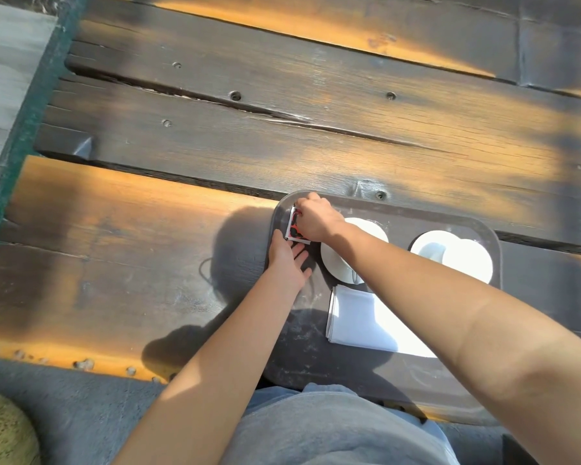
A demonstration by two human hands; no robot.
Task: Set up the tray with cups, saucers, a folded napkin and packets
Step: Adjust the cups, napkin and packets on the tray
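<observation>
Harsh sun, hard shadows; napkin [376, 322] blown out; edges blurred, bent.

On the tray [399, 374]: packets [293, 226] far-left, 2 cups [431, 251] right, napkin [359, 318] nearest.

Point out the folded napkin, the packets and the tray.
folded napkin [359, 318]: head view, on its shaded left half.
packets [293, 227]: head view, on the red and black print left of the right hand.
tray [319, 367]: head view, on its bare near floor.

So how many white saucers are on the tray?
2: one saucer in the tray's middle, partly under the right arm, and one saucer at its far right. More seem unlikely.
</observation>
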